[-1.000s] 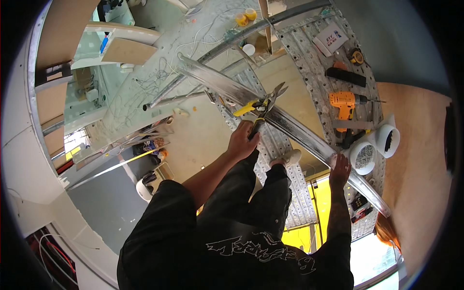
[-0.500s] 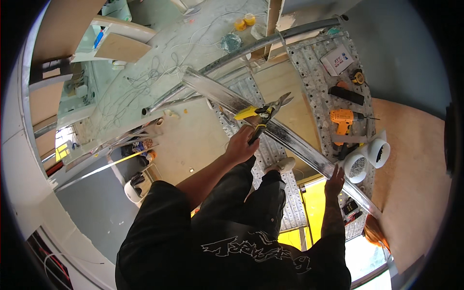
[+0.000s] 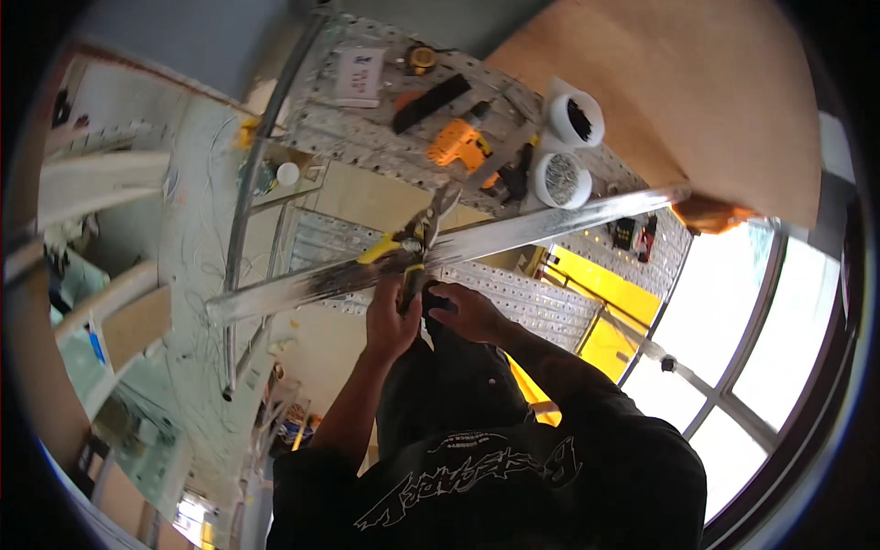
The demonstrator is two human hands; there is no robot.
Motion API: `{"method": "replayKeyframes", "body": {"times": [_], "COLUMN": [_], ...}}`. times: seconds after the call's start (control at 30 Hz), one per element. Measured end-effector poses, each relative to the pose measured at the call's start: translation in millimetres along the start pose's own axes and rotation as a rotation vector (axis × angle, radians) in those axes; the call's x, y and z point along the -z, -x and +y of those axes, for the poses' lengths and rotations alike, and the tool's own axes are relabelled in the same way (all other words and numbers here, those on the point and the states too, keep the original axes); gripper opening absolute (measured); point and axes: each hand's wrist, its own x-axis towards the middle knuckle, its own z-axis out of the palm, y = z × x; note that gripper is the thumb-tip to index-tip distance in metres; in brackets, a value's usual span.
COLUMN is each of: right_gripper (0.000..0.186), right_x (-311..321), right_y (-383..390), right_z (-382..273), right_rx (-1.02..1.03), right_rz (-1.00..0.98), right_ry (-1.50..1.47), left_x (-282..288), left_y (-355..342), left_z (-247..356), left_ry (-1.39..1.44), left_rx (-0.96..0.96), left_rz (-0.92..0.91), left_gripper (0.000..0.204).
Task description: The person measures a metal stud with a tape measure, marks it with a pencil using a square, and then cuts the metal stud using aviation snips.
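My left hand (image 3: pixel 394 323) is closed on the handles of yellow-and-black tin snips (image 3: pixel 412 236), whose jaws point up over a long silver metal channel (image 3: pixel 610 209). The channel lies slantwise across the view beneath the snips. My right hand (image 3: pixel 459 309) is just to the right of my left hand, below the channel and in front of my dark trousers. Its fingers are curled around something dark, too hidden to make out.
Perforated metal planks (image 3: pixel 522 295) carry an orange drill (image 3: pixel 456 144), a tape measure (image 3: pixel 421 59), a black bar (image 3: pixel 431 103), a boxed item (image 3: pixel 357 75) and two white tubs (image 3: pixel 561 178). A curved pipe (image 3: pixel 240 229) stands left, a wooden panel (image 3: pixel 697 101) upper right, bright windows (image 3: pixel 733 385) lower right.
My view has swung round, so the channel now rises to the right. My right hand has left the channel and moved beside my left hand, which keeps hold of the snips.
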Motion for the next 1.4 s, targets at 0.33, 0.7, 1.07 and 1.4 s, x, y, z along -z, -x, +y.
{"method": "replayKeyframes", "body": {"times": [0.33,0.7,1.07,1.4], "right_gripper": [0.044,0.083,0.061,0.083], "right_x": [68.7,-68.2,-2.1,-2.2], "right_y": [42.4,202.8,192.0,165.8], "right_z": [57.6,137.0,121.6,157.1], "right_rx": [-0.295,-0.528,-0.726,-0.832], "right_rz": [0.174,-0.036,-0.147,-0.284], "right_ry": [-0.064,-0.193,-0.358,-0.472], "left_x": [-55.4,-123.1,-143.0,-115.2], "left_y": [-179.9,-241.4,-256.8,-274.4], "left_z": [-31.0,-72.9,-71.1,-91.3], "left_ry": [-0.302,-0.645,-0.712,-0.725], "left_rx": [-0.120,-0.041,0.292,0.386], "left_rz": [0.068,-0.001,-0.128,-0.119], "left_gripper": [0.027,0.030,0.035,0.038]}}
